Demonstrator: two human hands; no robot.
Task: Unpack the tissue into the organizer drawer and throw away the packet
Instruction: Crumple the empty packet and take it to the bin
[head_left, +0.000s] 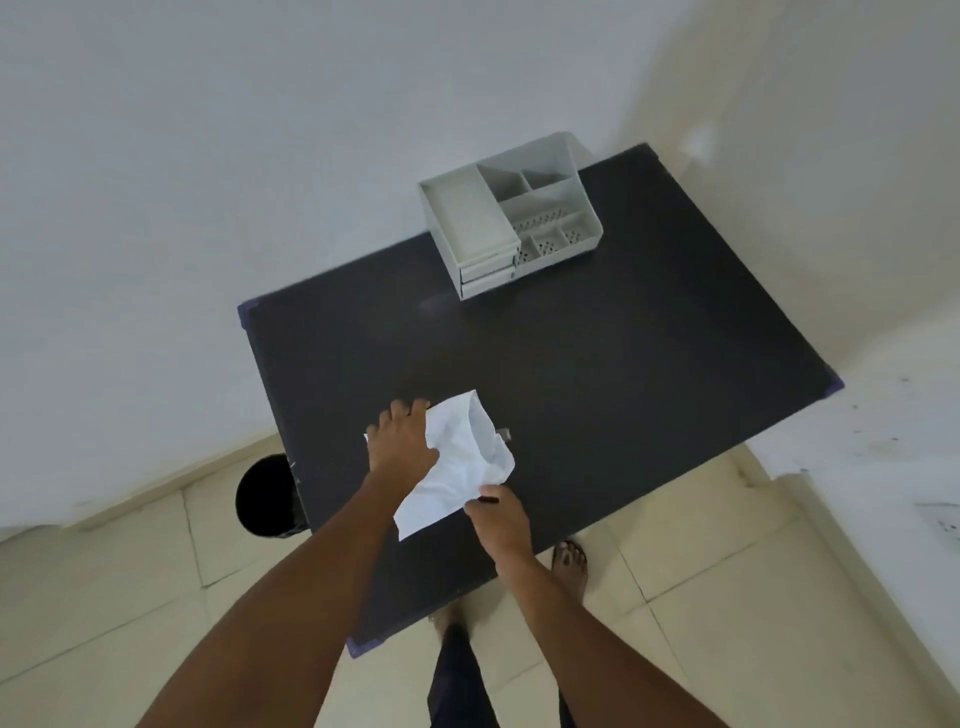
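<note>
A white tissue packet (457, 462) lies crumpled on the dark table (623, 389), near its front edge. My left hand (402, 441) rests on the packet's left side, fingers spread and pressing down. At the packet's lower right corner my right hand (498, 519) pinches it; a small dark strip shows at the fingertips. A grey organizer (511, 218) stands at the table's far side, with two shut drawers on its front left and open compartments on top. I cannot see any tissue apart from the packet.
A black round bin (265, 496) stands on the tiled floor just left of the table's front left edge. White walls run behind and to the right of the table. My feet show below the table's front edge.
</note>
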